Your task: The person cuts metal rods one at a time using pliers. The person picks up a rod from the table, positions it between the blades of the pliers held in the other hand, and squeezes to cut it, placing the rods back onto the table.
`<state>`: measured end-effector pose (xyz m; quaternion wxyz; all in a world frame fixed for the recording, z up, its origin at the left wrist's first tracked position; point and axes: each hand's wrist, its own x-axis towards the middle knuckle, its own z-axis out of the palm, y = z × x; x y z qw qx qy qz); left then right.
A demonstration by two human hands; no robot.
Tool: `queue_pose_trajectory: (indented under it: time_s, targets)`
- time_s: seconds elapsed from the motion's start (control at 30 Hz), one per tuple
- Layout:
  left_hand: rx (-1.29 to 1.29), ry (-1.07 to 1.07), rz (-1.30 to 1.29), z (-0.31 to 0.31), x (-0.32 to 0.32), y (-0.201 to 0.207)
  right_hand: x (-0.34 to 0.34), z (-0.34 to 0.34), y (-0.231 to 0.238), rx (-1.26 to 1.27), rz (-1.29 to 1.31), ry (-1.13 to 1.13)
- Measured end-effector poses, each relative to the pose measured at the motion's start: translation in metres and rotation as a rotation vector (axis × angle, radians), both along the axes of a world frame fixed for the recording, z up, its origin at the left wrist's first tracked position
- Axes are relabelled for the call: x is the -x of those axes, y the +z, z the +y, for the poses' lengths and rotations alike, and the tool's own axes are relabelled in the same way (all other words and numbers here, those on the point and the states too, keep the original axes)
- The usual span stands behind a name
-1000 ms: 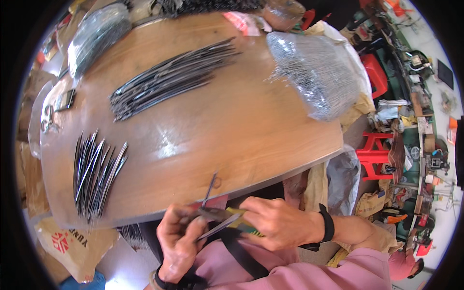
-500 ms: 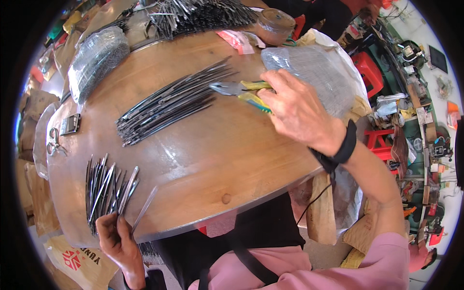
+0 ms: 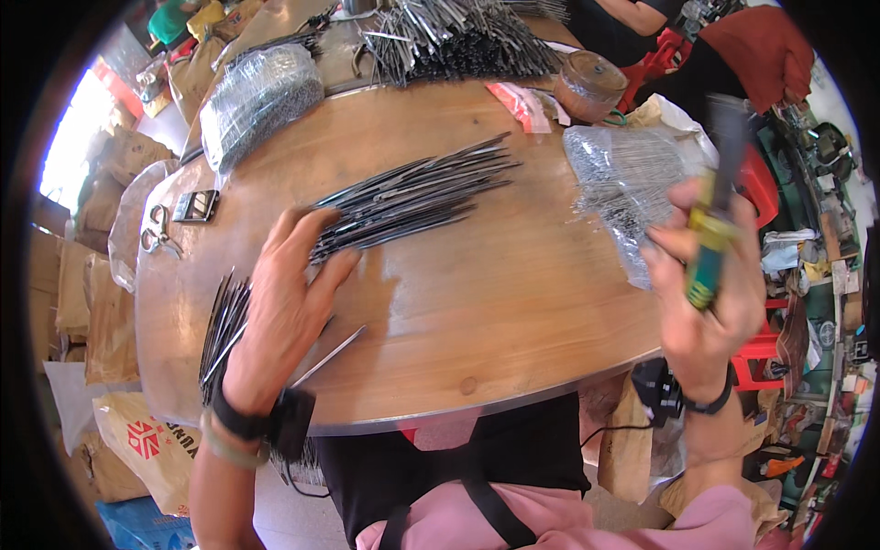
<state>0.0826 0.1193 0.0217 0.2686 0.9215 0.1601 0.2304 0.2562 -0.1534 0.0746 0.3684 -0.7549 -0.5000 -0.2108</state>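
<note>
Head view, left to right: my left hand [image 3: 284,312] had come up from the near edge and lay flat on the tabletop [image 3: 477,302], fingers spread, tips touching the long bundle of dark metal rods [image 3: 412,194] — a fresh pick looked likely. One loose rod [image 3: 330,356] lay beside it. My right hand [image 3: 706,284] had lifted clear, clenched on the green-handled pliers [image 3: 710,229]. Beyond — bagged wire [image 3: 623,183], cluttered workshop.

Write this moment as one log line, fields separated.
left hand: on dark metal rods | right hand: holds yellow-green-handled pliers | round wooden table
</note>
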Motion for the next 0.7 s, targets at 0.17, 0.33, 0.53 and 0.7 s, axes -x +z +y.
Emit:
queue_pose_trajectory:
  time_s: [0.17,0.33,0.53,0.7]
  targets:
    - [-0.306,0.057,0.180,0.006,-0.059,-0.032,0.025,-0.038,-0.009,-0.520,0.426,0.073]
    - [-0.288,0.026,0.189,0.014,-0.067,-0.042,0.043,-0.078,-0.040,-0.581,0.836,0.080]
    - [0.272,0.135,0.071,-0.001,-0.044,-0.028,0.026,-0.110,-0.061,-0.037,0.638,-0.182]
    - [0.751,0.182,-0.023,-0.027,-0.003,-0.002,0.031,-0.115,-0.083,-0.506,1.372,-0.114]
